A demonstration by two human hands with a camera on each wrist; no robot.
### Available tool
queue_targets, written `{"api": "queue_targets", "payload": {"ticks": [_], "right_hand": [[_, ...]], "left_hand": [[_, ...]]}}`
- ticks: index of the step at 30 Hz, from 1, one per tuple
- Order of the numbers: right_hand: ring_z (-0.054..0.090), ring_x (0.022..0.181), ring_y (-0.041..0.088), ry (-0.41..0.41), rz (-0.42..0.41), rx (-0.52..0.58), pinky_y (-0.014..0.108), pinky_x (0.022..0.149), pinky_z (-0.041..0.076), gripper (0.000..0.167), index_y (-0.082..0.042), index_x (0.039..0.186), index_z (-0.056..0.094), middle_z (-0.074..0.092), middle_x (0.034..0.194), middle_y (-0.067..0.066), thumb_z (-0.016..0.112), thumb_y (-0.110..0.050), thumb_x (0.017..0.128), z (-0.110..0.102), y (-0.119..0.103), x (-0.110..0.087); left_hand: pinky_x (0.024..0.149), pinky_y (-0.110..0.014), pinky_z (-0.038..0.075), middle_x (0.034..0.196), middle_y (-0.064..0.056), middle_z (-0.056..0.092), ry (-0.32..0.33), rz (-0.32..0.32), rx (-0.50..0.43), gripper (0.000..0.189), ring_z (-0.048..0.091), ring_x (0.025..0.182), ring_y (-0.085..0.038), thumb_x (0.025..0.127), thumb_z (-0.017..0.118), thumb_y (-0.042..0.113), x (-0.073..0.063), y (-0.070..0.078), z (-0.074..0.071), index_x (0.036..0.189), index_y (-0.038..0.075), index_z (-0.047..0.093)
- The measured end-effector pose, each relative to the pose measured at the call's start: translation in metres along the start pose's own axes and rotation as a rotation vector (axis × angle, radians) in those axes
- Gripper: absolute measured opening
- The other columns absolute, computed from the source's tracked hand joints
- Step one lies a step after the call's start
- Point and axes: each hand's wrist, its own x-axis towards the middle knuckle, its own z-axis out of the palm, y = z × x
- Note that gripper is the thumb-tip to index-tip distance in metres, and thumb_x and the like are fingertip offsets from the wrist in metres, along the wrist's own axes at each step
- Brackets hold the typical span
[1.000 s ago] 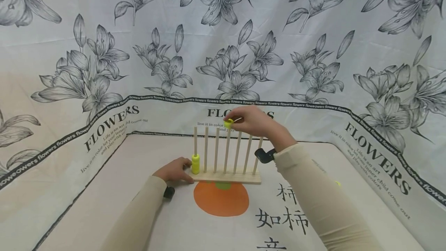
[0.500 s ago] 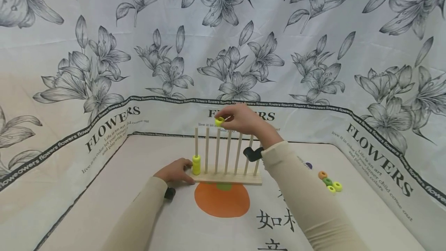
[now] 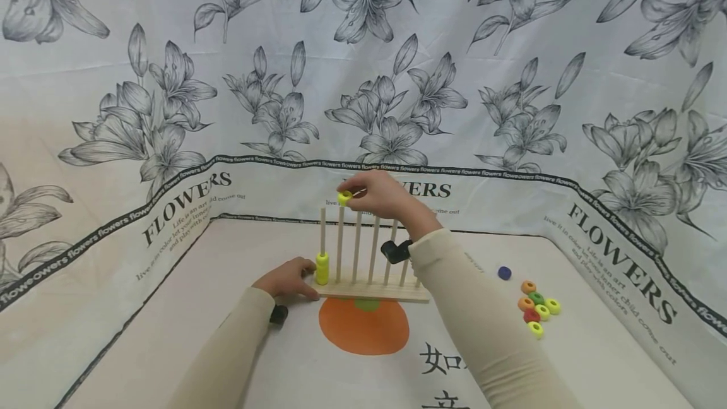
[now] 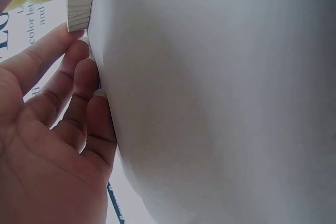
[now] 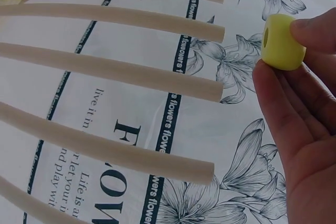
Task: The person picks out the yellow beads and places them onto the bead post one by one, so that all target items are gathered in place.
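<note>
A wooden peg stand [image 3: 370,294] with a row of upright pegs stands on the table. Several yellow beads [image 3: 322,268] are stacked on its leftmost peg. At the stand's left end, my left hand [image 3: 288,278] holds the base, thumb in front and fingers behind; in the left wrist view the fingertips [image 4: 81,43] meet the base's end [image 4: 79,17]. My right hand [image 3: 377,194] pinches a yellow bead [image 5: 283,43] between thumb and fingers. That bead is over the top of the second peg from the left, its hole visible in the right wrist view, apart from the peg tips.
Loose beads in orange, green, red and yellow [image 3: 542,312] lie on the right side of the table, with a blue bead [image 3: 504,273] a little behind them. A flower-printed curtain [image 3: 272,194] rises behind the stand. An orange persimmon print [image 3: 363,328] marks the cloth in front.
My right hand has moved left along the peg tops with the yellow bead, from about the fourth peg to the second. Its arm uncovers more loose beads. My left hand stays at the base.
</note>
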Motion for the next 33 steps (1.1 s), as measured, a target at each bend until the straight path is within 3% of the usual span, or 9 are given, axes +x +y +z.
{"api": "queue_targets", "payload": {"ticks": [14,33], "right_hand": [[0.065,0.112,0.021,0.008,-0.044,0.034,0.031,0.096,0.053,0.032,-0.01,0.125,0.064,0.067,0.122,0.007,0.062,-0.012,0.093,0.02,-0.004,0.016],[0.063,0.112,0.018,-0.02,-0.022,-0.016,0.028,0.089,0.055,0.032,-0.011,0.126,0.064,0.066,0.123,0.007,0.059,-0.014,0.095,0.035,-0.012,0.024]], "left_hand": [[0.105,-0.051,0.044,0.131,-0.009,0.056,-0.016,-0.016,-0.005,0.074,0.051,0.118,-0.027,0.069,0.086,0.033,-0.001,0.001,-0.003,0.132,0.012,0.055],[0.105,-0.05,0.044,0.129,-0.007,0.057,-0.009,-0.011,0.003,0.072,0.051,0.117,-0.025,0.069,0.086,0.036,0.001,0.0,-0.001,0.13,0.012,0.057]]}}
